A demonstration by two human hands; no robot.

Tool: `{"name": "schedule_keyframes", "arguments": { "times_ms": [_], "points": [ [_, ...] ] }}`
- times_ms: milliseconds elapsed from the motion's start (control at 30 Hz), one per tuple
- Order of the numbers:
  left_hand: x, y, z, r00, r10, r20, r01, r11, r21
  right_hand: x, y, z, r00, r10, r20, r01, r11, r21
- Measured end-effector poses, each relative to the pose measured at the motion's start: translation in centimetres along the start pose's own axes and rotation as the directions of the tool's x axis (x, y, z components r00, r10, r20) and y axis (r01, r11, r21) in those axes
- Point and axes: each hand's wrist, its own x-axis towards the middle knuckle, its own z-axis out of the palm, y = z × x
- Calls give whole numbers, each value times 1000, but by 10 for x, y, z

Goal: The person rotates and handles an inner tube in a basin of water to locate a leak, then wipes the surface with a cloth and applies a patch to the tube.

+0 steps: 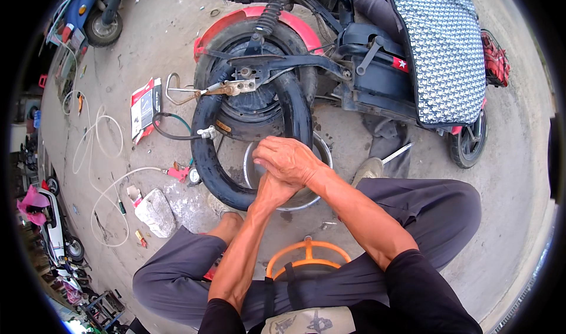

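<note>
My right hand [288, 156] is closed over my left hand [276, 191], and the two meet above a metal basin [328, 152]. Most of my left fingers are hidden beneath the right hand, so anything between them is out of sight. Just left of the hands curves a black, wet-looking inner tube [207, 164], puffed with air. It hangs around the scooter's rear wheel [250, 101], its lower bend reaching the basin. A metal hose clip [207, 133] sits at the tube's inner edge, joined to a dark hose.
A pink-handled inflator with a round gauge [194, 175] lies left, its pale hose [127, 175] looping over the concrete. Nearby are a white block [155, 212] and a printed packet [145, 109]. The scooter's patterned cover [445, 51] hangs at right. An orange stool [309, 249] is beneath me.
</note>
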Motion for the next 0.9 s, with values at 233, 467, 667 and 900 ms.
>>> {"name": "schedule_keyframes", "arguments": {
  "times_ms": [233, 467, 667, 900],
  "points": [
    [6, -13, 12, 995, 64, -76, -76, 981, -176, 5, -46, -17, 939, 332, 92, -341, 856, 389],
    [-6, 11, -20, 991, -134, -8, 130, 972, -196, 22, -88, -216, 839, 544, 20, -533, 828, -175],
    [-10, 6, -24, 994, -113, -12, 108, 971, -215, -39, -102, -297, 718, 696, -7, -640, 656, -400],
    [-20, 14, -33, 992, -127, 18, 127, 959, -251, -174, 10, -158, 406, 899, 165, -909, 378, 178]
  ]
}}
